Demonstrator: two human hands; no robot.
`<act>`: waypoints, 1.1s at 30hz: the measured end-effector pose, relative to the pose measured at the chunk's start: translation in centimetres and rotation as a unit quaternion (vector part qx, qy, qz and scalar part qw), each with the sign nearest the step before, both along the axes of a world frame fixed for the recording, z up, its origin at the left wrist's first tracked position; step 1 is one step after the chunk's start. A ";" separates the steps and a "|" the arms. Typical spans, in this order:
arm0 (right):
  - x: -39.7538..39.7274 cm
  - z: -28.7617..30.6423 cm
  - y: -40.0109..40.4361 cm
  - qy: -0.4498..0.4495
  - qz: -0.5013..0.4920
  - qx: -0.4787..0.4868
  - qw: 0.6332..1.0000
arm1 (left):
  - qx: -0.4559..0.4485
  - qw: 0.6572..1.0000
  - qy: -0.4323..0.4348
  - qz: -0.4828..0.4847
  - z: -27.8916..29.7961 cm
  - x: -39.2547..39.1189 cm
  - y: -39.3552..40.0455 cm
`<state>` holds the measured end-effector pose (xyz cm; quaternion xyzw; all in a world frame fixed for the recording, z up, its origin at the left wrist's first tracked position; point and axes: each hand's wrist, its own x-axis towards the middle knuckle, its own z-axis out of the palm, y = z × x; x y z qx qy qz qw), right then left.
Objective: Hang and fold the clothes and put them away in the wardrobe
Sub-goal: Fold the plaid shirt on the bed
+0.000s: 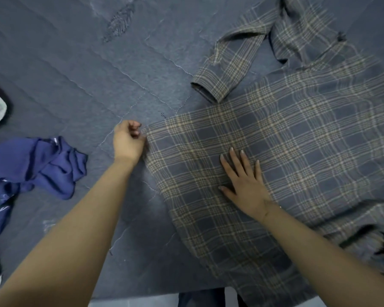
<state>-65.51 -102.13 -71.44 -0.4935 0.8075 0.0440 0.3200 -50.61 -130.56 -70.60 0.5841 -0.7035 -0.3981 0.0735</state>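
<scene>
In the head view, a large grey and beige plaid flannel shirt [286,151] is lying spread flat across the right half of the frame on a grey-blue quilted bed cover [75,63], one cuffed sleeve [220,80] bending back toward the upper centre. The left hand [129,140], at centre left, is pinching the shirt's left edge, its grip closing on the fabric with curled fingers. The right hand [244,180] is resting palm down on the shirt's middle, fingers straight and spread, gripping nothing. A crumpled dark blue garment with pale print [31,169] is lying at the left edge, well apart from the shirt.
</scene>
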 end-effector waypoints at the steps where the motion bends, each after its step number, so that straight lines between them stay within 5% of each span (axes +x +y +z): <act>1: 0.1 0.1 0.0 -0.002 -0.008 -0.009 1.000 | -0.007 1.000 -0.009 -0.004 0.1 0.1 0.1; 6: 1.1 1.9 1.4 -0.079 -0.079 -0.101 0.989 | -0.095 0.994 -0.044 -0.018 2.9 1.1 6.0; 8: 0.8 3.2 3.5 -0.097 -0.124 -0.182 0.971 | -0.103 0.994 0.018 -0.016 4.6 1.2 10.4; 12: -1.3 5.6 10.2 -0.075 -0.166 -0.215 0.960 | 0.077 0.987 0.118 -0.072 6.2 0.3 20.2; 21: -8.1 6.5 25.5 0.016 -0.050 -0.086 0.995 | 0.120 0.980 -0.001 -0.158 2.6 -2.4 38.8; 24: -9.4 5.6 29.8 0.055 -0.004 -0.024 0.998 | 0.105 0.957 -0.129 -0.239 0.2 -2.2 43.2; 28: -9.8 4.9 34.1 0.076 -0.023 -0.111 0.991 | 0.034 0.958 -0.170 -0.230 -0.9 -2.2 45.5; 31: -8.7 4.4 36.1 0.070 -0.330 -0.240 0.910 | 0.027 0.995 -0.071 -0.068 0.8 -2.8 46.2; 33: -8.4 3.8 36.1 -0.012 -0.578 -0.260 0.774 | 0.064 0.985 0.030 0.157 2.2 -2.8 47.1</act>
